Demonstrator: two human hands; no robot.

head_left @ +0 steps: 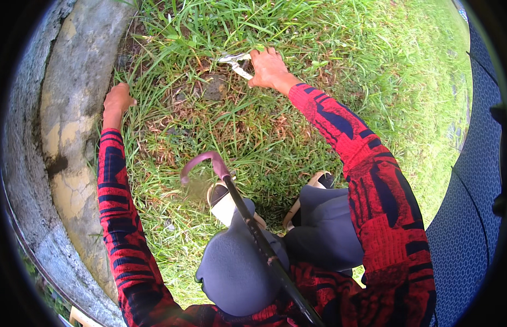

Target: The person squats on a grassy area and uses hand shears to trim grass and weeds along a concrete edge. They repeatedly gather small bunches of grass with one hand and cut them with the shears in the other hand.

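Observation:
My right hand [270, 68] is closed around a pair of silver pruning shears [242, 64] at the upper middle. Their blades point left, low over the grass, and the handles stand spread with a dark spring between them. At the left, beside the concrete edge, my left hand [118, 100] is closed, thumb toward the grass [155, 103]. Blades of grass lie close against it; what its fingers hold, if anything, is hidden. Cut or dry brown stems [231, 131] litter the ground between the two hands.
A weathered concrete ledge [73, 109] runs down the left side. An umbrella's pink hooked handle [201, 159] and dark shaft [259, 237] slant up between my knees; its dark blue patterned canopy [455, 234] spreads at the right. A stone [214, 87] sits below the shears.

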